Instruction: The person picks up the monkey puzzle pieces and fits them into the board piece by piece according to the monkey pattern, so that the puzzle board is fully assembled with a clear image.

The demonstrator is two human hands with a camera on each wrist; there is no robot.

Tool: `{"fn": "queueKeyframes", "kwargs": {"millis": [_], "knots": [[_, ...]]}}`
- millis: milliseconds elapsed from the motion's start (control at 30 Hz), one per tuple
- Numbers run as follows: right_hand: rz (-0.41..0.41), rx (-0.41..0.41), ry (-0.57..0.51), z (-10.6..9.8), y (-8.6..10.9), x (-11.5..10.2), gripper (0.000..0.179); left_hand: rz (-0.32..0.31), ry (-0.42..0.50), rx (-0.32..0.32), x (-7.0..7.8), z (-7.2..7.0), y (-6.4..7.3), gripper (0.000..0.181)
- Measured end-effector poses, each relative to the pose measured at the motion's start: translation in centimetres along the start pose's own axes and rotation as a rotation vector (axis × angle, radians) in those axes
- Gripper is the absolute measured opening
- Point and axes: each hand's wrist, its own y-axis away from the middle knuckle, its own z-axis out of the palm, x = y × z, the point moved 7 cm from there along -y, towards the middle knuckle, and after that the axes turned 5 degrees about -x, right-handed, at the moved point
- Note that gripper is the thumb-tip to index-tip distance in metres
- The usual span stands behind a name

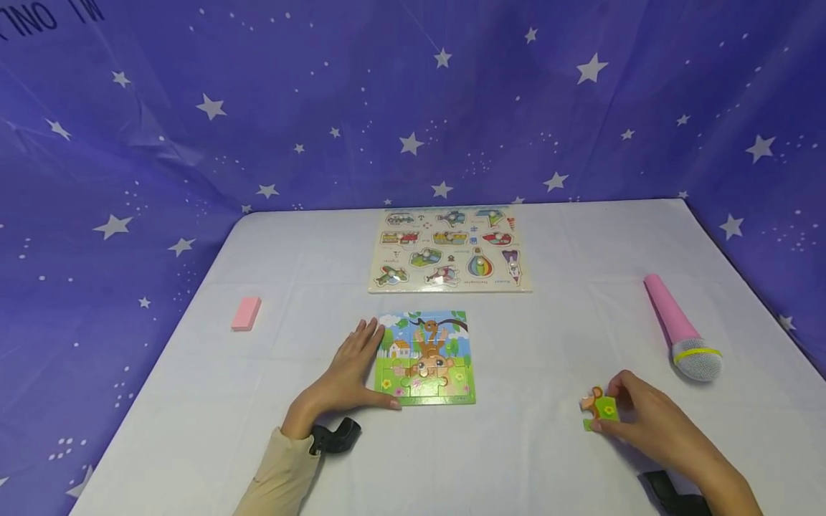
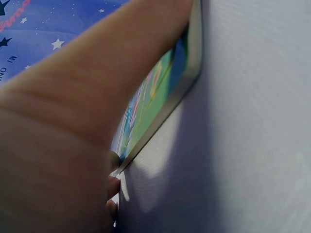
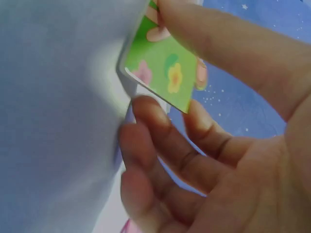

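A square monkey jigsaw puzzle (image 1: 426,358) lies in the middle of the white table, in front of me. My left hand (image 1: 348,369) rests at its left side, fingers straight along the edge and thumb at the near left corner. In the left wrist view, the puzzle's edge (image 2: 160,121) shows past the thumb. To the right, my right hand (image 1: 658,419) pinches a puzzle piece (image 1: 605,408) between thumb and fingers. That piece is green with a yellow flower and part of the brown monkey; the right wrist view shows flowers on the piece (image 3: 160,73) too.
A wooden vehicle board (image 1: 452,251) lies behind the puzzle at the table's far edge. On the left is a pink block (image 1: 247,314). A pink toy microphone (image 1: 680,326) lies on the right, beyond my right hand. A blue starry cloth (image 1: 413,107) hangs behind the table (image 1: 516,459).
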Motion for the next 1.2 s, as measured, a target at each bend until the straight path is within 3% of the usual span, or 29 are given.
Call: {"fn": "queueKeyframes", "kwargs": {"millis": [167,333,567,867,1200], "knots": [[-0.017,0.034,-0.09,-0.2,0.1,0.1,0.044,-0.009,0.0,-0.008,0.0,0.0,0.0,0.125],[-0.009,0.003,-0.094,-0.1,-0.1,0.1,0.044,-0.009,0.0,-0.008,-0.1,0.0,-0.1,0.124],[-0.163,0.059,-0.101,-0.3,0.1,-0.7,0.049,-0.006,-0.003,-0.007,-0.1,0.0,-0.1,0.125],[-0.337,0.048,-0.141,-0.1,0.5,-1.7,0.041,-0.006,0.0,-0.011,-0.1,0.0,-0.1,0.125],[-0.387,0.041,-0.136,-0.3,0.4,-2.2,0.037,-0.019,0.006,-0.016,-0.1,0.0,0.0,0.124]]}}
